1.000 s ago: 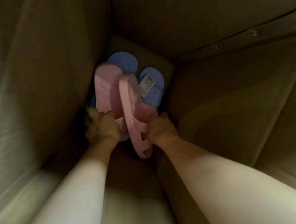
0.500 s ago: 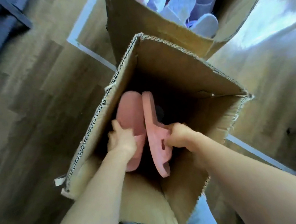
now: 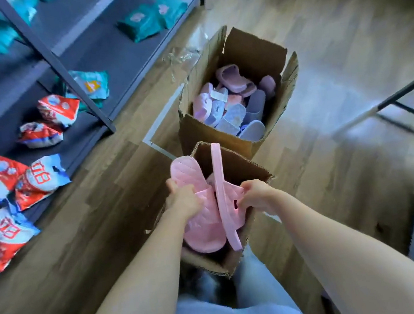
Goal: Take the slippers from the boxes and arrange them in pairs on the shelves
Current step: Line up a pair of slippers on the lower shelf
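two pink slippers, one to each hand, held just over the open top of the near box (image 3: 246, 168).

- left hand (image 3: 184, 200): fingers curled round the middle of the quilted slipper (image 3: 188, 171), which lies flat, broad face up.
- right hand (image 3: 257, 196): fingers pinch the strap of the second slipper (image 3: 218, 166), which stands on edge, thin profile up, close against the first.
- long axes: both run away from the body, about parallel.
- shelves (image 3: 115, 52): dark boards on a metal frame, off to the left across the wood floor (image 3: 90, 228). the left hand is the nearer one, so the carry is judged a swing leftward with the pair kept side by side.
- shelf stock: red packets (image 3: 39, 176) low and near, teal packets (image 3: 140, 23) farther along.
- material: matte moulded foam or rubber by the look, diamond-quilted, rounded ends; likely light and bendy.
- far box (image 3: 251, 50): corrugated card, flaps up, heaped with lilac and pink slippers, well apart from the hands.
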